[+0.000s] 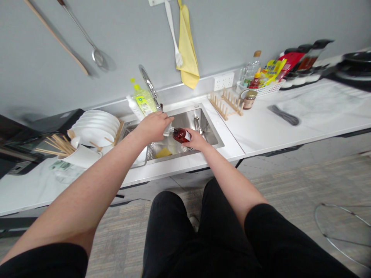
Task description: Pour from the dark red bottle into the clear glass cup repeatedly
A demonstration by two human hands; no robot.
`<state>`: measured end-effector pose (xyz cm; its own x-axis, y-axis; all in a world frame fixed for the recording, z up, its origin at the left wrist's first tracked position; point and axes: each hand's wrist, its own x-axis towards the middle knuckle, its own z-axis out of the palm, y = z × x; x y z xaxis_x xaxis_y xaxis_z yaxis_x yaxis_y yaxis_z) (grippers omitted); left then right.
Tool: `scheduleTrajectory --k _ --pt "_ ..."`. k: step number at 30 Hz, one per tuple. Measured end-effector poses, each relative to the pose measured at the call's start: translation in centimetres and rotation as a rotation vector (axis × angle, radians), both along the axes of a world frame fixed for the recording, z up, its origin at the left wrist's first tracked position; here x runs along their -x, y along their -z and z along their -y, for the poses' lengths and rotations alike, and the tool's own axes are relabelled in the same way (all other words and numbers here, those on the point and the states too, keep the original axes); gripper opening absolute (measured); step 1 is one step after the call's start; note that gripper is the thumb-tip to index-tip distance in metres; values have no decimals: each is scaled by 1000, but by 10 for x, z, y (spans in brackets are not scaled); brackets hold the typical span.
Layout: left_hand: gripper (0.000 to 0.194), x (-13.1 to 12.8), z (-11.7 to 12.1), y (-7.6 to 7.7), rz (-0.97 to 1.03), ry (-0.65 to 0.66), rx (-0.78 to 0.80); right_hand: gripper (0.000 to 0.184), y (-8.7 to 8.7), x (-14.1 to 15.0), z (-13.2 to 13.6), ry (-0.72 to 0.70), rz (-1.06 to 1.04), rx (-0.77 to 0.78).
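Above the sink, my right hand is closed around a dark red-brown bottle with a white label. The bottle lies tilted, its neck pointing left. My left hand grips a small clear container, mostly covered by the fingers. The bottle's neck meets or overlaps the container's edge; I cannot tell whether one is inside the other. A yellow sponge rests in the basin below, and the chrome faucet rises behind my left hand.
Left of the sink stand stacked white plates and a white holder with chopsticks. Dish soap stands behind the sink. To the right are a wooden rack, a jar and a condiment basket. A yellow cloth hangs above.
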<state>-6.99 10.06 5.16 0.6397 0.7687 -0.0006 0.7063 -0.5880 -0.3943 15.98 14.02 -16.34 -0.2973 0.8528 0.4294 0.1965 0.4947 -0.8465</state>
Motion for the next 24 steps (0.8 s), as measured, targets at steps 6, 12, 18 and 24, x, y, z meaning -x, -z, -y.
scheduleTrajectory --k 6,12,18,24 --pt "90 -2 1 -1 -18 22 -17 89 2 -1 -2 8 17 -14" --pt "90 -4 -2 -1 -4 23 -7 89 3 0 -3 4 6 14" --pt "89 -8 -1 -5 -25 14 -3 91 3 0 -4 12 7 24" --pt "87 -12 1 -10 -63 33 -16 93 6 0 -5 5 -11 11"
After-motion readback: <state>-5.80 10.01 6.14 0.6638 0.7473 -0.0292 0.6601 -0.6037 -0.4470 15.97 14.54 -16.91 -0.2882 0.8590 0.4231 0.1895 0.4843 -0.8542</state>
